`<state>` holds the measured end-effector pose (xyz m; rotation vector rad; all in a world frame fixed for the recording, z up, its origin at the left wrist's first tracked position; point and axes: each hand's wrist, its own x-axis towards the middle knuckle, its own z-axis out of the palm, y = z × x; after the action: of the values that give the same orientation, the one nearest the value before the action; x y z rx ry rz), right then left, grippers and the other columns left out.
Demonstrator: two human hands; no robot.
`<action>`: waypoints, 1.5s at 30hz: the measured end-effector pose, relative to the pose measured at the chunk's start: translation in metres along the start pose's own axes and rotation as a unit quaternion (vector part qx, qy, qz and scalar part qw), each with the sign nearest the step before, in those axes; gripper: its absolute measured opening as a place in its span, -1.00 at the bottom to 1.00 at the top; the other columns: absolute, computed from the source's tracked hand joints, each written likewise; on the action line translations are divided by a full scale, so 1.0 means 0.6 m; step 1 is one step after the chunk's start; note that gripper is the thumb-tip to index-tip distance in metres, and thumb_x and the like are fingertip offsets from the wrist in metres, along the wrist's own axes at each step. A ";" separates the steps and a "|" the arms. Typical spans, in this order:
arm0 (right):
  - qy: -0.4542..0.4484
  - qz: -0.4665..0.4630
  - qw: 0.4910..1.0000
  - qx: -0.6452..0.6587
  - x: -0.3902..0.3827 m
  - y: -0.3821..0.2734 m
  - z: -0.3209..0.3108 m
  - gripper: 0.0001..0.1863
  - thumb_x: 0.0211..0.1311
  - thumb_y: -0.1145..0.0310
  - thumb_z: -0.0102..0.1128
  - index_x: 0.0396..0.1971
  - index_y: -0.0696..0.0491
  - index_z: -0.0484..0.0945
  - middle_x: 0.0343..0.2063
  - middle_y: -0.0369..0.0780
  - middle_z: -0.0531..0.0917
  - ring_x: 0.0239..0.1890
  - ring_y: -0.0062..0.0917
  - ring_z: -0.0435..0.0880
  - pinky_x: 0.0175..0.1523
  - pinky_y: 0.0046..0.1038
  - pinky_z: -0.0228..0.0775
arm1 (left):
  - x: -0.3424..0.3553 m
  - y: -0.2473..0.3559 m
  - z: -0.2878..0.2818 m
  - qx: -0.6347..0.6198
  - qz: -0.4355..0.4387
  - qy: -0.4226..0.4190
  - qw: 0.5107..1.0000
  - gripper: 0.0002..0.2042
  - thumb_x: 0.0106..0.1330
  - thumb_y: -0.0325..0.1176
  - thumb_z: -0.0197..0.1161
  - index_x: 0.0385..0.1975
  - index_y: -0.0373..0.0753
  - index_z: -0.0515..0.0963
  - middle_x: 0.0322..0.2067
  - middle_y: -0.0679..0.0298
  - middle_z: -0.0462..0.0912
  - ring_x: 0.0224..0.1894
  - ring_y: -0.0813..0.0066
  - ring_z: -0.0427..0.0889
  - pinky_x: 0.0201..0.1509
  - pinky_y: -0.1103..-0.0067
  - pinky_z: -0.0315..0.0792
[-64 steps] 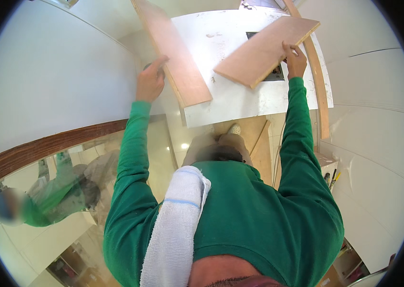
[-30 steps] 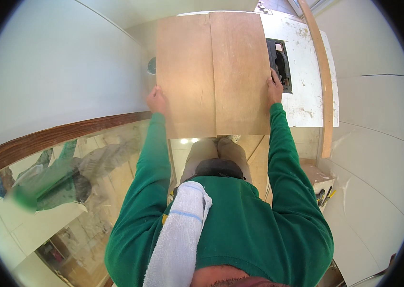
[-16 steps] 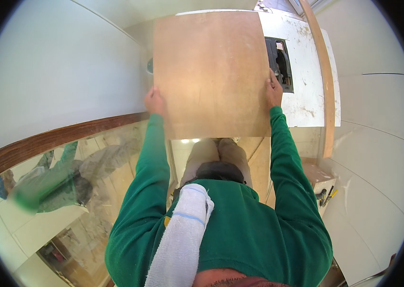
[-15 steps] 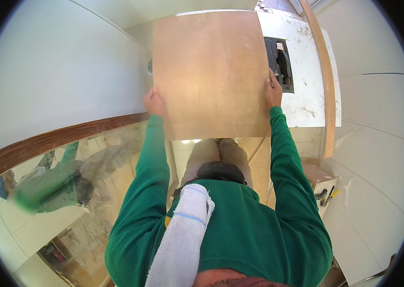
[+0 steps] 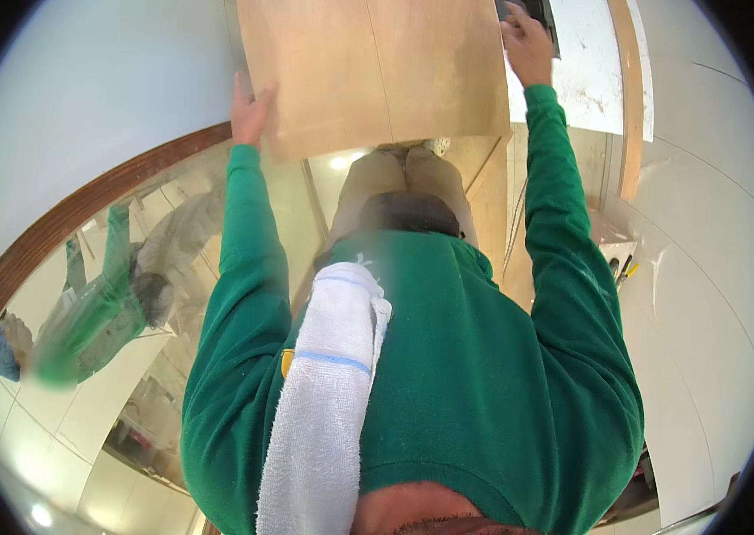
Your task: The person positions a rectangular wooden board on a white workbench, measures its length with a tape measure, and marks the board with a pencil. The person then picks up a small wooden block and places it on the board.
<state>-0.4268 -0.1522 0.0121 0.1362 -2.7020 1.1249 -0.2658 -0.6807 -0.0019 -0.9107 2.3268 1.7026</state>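
A flat, light brown plywood board (image 5: pixel 323 80) lies in front of me, a thin dark seam running along it. Its far end is cut off by the top of the picture. At its left edge is my left hand (image 5: pixel 252 114), open, fingers spread upward and thumb against the edge. My right hand (image 5: pixel 530 49) is at the right edge, its fingers loosely bent and apart, the fingertips by the board. Just beyond that hand is part of a black case (image 5: pixel 544 12), mostly out of the picture.
A stained white tabletop (image 5: pixel 586 67) shows right of the board, with a long wooden strip (image 5: pixel 630 98) along it. To the left stands a pale panel with a dark brown wooden rail (image 5: pixel 82 201) above a reflective surface (image 5: pixel 56 419). Tools (image 5: pixel 625 270) sit low at the right.
The board's visible face now has a seam where a plain face showed before. Board and hands appear higher in the picture. My left hand's fingers have spread off the edge; the right hand's grip looks looser.
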 end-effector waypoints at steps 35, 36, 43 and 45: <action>0.106 0.420 0.821 0.372 -0.436 -0.274 0.231 -0.56 0.09 0.40 0.66 -0.22 0.27 0.53 -0.42 -0.09 0.81 -0.37 -0.43 0.80 -0.31 -0.34 0.65 | -0.124 -0.140 -0.005 -0.035 0.103 -0.085 0.990 -0.20 0.42 -0.34 0.57 0.62 -0.33 0.35 0.38 0.06 0.65 0.33 0.26 0.68 0.40 0.36 0.57; 0.100 0.403 0.826 0.381 -0.435 -0.272 0.231 -0.54 0.13 0.41 0.65 -0.16 0.28 0.51 -0.34 -0.05 0.81 -0.30 -0.41 0.82 -0.22 -0.35 0.69 | -0.122 -0.146 -0.003 -0.046 0.104 -0.092 0.989 -0.19 0.42 -0.33 0.57 0.63 -0.32 0.34 0.39 0.05 0.65 0.37 0.25 0.65 0.49 0.37 0.49; 0.141 0.386 0.774 0.482 -0.450 -0.286 0.224 -0.59 0.34 0.51 0.56 -0.05 0.29 0.46 -0.16 0.08 0.82 -0.21 -0.26 0.89 -0.04 -0.28 0.84 | -0.112 -0.121 -0.032 0.000 0.124 -0.069 0.990 -0.20 0.47 -0.26 0.53 0.67 -0.21 0.31 0.36 0.05 0.67 0.31 0.20 0.68 0.25 0.25 0.61; 0.138 0.400 0.775 0.470 -0.456 -0.291 0.222 -0.64 0.42 0.48 0.53 -0.03 0.28 0.48 -0.11 0.08 0.82 -0.16 -0.27 0.90 -0.02 -0.29 0.83 | -0.065 -0.068 -0.056 0.146 0.158 0.025 0.976 -0.25 0.47 -0.23 0.50 0.61 -0.33 0.38 0.46 -0.07 0.58 0.50 0.03 0.55 0.56 0.14 0.40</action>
<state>-0.1526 -0.3683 -0.0215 -1.0265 -1.6447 2.3846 -0.2044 -0.7030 -0.0069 -0.5600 2.7785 1.3827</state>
